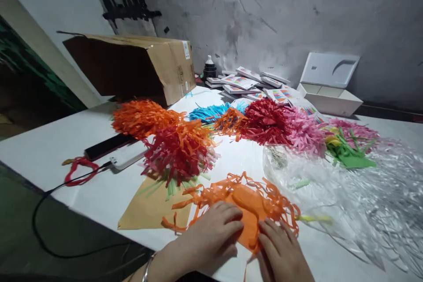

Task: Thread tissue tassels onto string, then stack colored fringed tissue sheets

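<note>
A sheet of orange tissue paper (pixel 246 205) with cut fringes along its edges lies at the near edge of the white table. On its left side rests my left hand (pixel 211 229), fingers bent and pressed together on the paper. My right hand (pixel 279 244) holds the paper's right side with curled fingers; the thumb is hidden. A raised fold runs through the sheet between both hands. Just beyond lies a red and orange tissue tassel bunch (pixel 180 152), partly over a tan paper sheet (pixel 152 207).
More tassel bunches, orange (pixel 143 119), blue (pixel 208 112), dark red (pixel 266 121) and pink (pixel 304 130), cross the table. Clear plastic with silvery strands (pixel 357 198) spreads rightward. Behind stand a cardboard box (pixel 172 70), stacked flat packs (pixel 244 83) and a white box (pixel 330 97). A phone (pixel 107 146) and cabled power bank (pixel 128 156) lie left.
</note>
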Demonstrator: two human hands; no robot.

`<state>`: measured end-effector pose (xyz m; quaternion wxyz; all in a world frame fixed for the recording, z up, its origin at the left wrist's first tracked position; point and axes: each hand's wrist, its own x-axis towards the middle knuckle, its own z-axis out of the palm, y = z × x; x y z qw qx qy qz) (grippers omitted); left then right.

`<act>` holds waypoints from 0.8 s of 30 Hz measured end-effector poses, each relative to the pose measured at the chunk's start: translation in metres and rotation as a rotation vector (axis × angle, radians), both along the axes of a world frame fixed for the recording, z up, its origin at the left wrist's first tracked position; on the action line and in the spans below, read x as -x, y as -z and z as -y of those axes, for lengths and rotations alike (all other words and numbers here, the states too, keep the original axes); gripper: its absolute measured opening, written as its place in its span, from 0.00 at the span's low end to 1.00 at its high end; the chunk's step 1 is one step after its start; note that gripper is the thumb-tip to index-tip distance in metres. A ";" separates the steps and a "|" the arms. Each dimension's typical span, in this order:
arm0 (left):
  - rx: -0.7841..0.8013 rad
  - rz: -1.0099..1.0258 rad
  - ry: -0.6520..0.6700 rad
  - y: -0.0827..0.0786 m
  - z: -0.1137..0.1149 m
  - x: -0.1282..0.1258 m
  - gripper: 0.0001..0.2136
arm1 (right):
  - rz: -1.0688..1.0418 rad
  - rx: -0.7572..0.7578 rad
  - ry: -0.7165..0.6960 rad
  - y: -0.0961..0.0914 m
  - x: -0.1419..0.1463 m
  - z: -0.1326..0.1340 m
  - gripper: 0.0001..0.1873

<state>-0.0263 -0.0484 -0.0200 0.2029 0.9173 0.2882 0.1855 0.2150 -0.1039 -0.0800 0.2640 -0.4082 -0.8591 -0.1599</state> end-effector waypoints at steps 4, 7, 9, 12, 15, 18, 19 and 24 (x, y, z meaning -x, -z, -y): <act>-0.071 -0.038 -0.043 0.010 -0.003 0.008 0.07 | -0.008 0.096 0.266 -0.013 -0.037 0.016 0.10; -0.134 -0.019 -0.038 0.014 -0.002 0.002 0.08 | -0.061 0.003 0.656 -0.027 -0.058 0.028 0.13; -0.144 0.000 -0.035 0.016 0.003 -0.008 0.08 | -0.124 -0.086 0.797 -0.040 -0.059 0.036 0.15; -0.089 0.002 -0.025 0.014 0.012 -0.026 0.08 | -0.160 -0.072 0.458 -0.049 -0.033 0.041 0.21; -0.049 -0.034 0.023 0.009 0.014 -0.034 0.07 | -0.055 0.027 0.078 -0.036 0.004 0.035 0.20; -0.090 -0.096 -0.068 0.009 -0.001 -0.025 0.10 | -0.048 0.074 0.106 -0.013 0.021 0.029 0.18; -0.116 -0.121 -0.161 0.010 -0.009 -0.017 0.11 | -0.044 0.089 0.107 -0.007 0.021 0.028 0.18; -0.203 -0.175 -0.634 0.016 -0.048 0.032 0.14 | -0.058 0.083 0.057 0.001 0.009 0.031 0.15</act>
